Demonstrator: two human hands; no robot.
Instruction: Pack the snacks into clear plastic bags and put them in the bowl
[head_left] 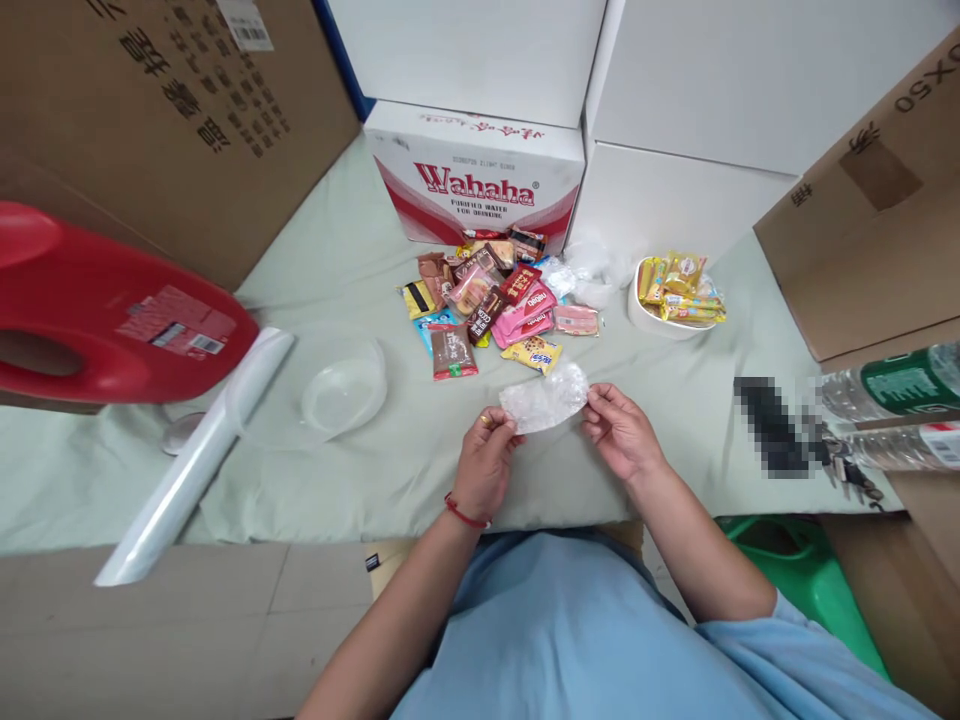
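A small clear plastic bag [546, 398] is stretched between my two hands, above the green cloth near the front of the table. My left hand [486, 455], with a ring and a red bracelet, pinches its left end. The right end is pinched between thumb and finger of my right hand [619, 430]. Just beyond the bag lies a pile of wrapped snacks [487, 300] in brown, pink, red and yellow packets. Behind the pile, to the right, sits crumpled clear plastic [596, 270]. A white tub [670, 320] farther right holds several yellow packets [682, 285].
Left stand clear plastic containers [341, 395], a rolled plastic sheet [202, 455] over the table edge, and a red jug [112, 310]. A Wahaha carton [480, 180] is behind. Keys [851, 475] and bottles [900, 385] lie right; a green stool [810, 580] is below.
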